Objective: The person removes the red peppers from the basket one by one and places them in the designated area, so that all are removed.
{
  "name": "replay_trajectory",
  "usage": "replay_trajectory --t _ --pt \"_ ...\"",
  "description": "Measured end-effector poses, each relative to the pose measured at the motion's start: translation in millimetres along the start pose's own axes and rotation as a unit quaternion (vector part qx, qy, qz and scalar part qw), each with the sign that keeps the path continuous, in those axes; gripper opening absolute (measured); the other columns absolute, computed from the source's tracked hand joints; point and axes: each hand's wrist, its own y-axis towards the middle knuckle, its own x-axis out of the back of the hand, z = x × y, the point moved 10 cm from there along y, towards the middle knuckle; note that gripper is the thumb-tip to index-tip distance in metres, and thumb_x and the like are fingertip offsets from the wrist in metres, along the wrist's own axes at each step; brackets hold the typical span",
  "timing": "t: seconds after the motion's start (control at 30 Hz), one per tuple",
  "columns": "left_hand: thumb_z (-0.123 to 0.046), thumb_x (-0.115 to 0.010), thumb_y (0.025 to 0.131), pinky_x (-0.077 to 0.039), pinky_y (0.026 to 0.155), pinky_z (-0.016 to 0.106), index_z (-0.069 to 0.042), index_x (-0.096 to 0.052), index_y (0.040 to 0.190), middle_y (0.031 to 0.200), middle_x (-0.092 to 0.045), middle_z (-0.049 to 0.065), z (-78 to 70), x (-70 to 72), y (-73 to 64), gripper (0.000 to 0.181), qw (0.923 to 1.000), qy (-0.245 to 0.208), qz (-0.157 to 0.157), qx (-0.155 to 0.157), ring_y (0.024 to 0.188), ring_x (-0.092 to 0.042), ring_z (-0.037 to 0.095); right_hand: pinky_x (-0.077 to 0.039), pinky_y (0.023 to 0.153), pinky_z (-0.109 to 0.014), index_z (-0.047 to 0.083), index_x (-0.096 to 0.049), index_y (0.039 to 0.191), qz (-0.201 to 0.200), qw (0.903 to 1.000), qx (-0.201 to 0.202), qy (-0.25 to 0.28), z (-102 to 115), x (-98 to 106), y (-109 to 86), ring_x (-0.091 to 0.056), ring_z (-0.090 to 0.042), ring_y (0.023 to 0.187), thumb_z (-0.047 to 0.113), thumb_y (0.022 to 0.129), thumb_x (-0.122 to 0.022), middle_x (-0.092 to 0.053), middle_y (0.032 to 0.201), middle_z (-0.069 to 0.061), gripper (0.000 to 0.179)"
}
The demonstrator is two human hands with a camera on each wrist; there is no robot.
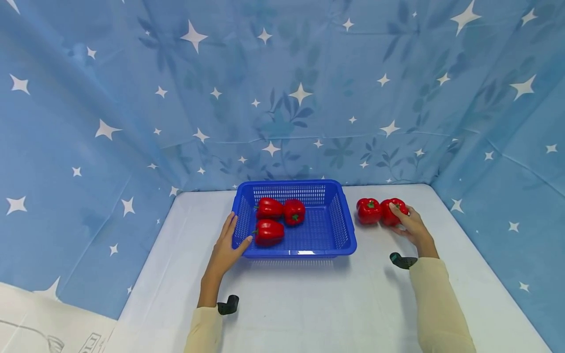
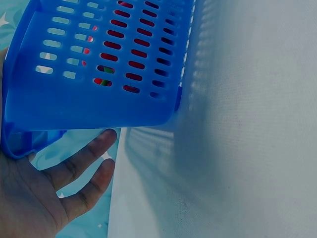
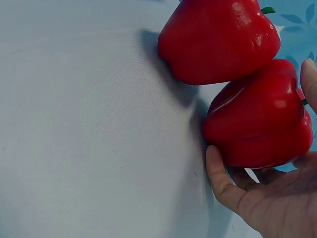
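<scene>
A blue plastic basket [image 1: 289, 183] with slotted walls stands on the table, holding three red bell peppers [image 1: 269, 233] in its left half. My left hand [image 1: 222, 252] touches the basket's front left corner, thumb near the front rim and fingers along the left side. The left wrist view shows two of its fingers [image 2: 81, 161] extended beside the basket wall. To the right of the basket, my right hand [image 1: 414, 229] grips a red bell pepper [image 3: 262, 119] between thumb and fingers. Another red bell pepper [image 1: 368, 212] sits touching it on its left.
A white cloth [image 1: 300, 309] covers the table. Blue curtains [image 1: 282, 98] with white stars hang behind it and at both sides. Pale printed fabric [image 1: 53, 323] shows at the lower left. A dark wrist camera [image 1: 228, 305] is worn on each wrist.
</scene>
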Motion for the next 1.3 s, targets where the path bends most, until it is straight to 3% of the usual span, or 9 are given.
replay_trajectory --t 0.2,0.77,1.2,1.3 --pt "-0.057 -0.057 0.090 -0.031 0.108 0.065 -0.020 -0.016 0.158 0.166 -0.007 -0.004 0.9 -0.4 -0.2 0.088 1.0000 -0.002 0.003 0.003 0.150 -0.020 0.037 -0.038 0.104 -0.050 0.012 0.015 0.155 -0.001 0.9998 0.000 0.019 1.1 -1.7 -0.7 -0.007 -0.042 0.150 0.059 0.090 -0.056 0.009 0.163 -0.021 0.107" --pt "-0.057 -0.058 0.090 -0.032 0.108 0.065 -0.020 -0.016 0.158 0.166 -0.007 -0.002 1.6 0.8 -1.7 0.088 1.0000 0.000 -0.001 0.001 0.150 -0.021 0.037 -0.039 0.102 -0.050 0.013 0.013 0.156 -0.009 0.9999 0.005 -0.003 -1.2 1.4 -4.9 -0.006 -0.042 0.151 0.058 0.090 -0.057 0.008 0.164 -0.020 0.107" --pt "-0.056 -0.058 0.090 -0.032 0.107 0.067 -0.020 -0.017 0.158 0.166 -0.009 0.000 1.7 0.9 -1.3 0.087 1.0000 -0.005 0.001 0.001 0.149 -0.021 0.038 -0.038 0.103 -0.046 0.021 0.014 0.157 -0.003 0.9984 -0.008 0.055 -10.5 6.1 -19.1 -0.005 -0.039 0.152 0.055 0.089 -0.061 0.011 0.164 -0.017 0.106" --pt "-0.058 -0.057 0.090 -0.033 0.107 0.066 -0.020 -0.017 0.158 0.166 -0.009 0.000 -0.4 0.7 -0.9 0.087 1.0000 -0.005 0.003 -0.004 0.149 -0.022 0.038 -0.038 0.103 -0.045 0.024 0.012 0.157 -0.024 0.9975 -0.017 0.065 -15.8 11.7 -26.7 -0.005 -0.038 0.152 0.056 0.088 -0.061 0.008 0.165 -0.015 0.106"
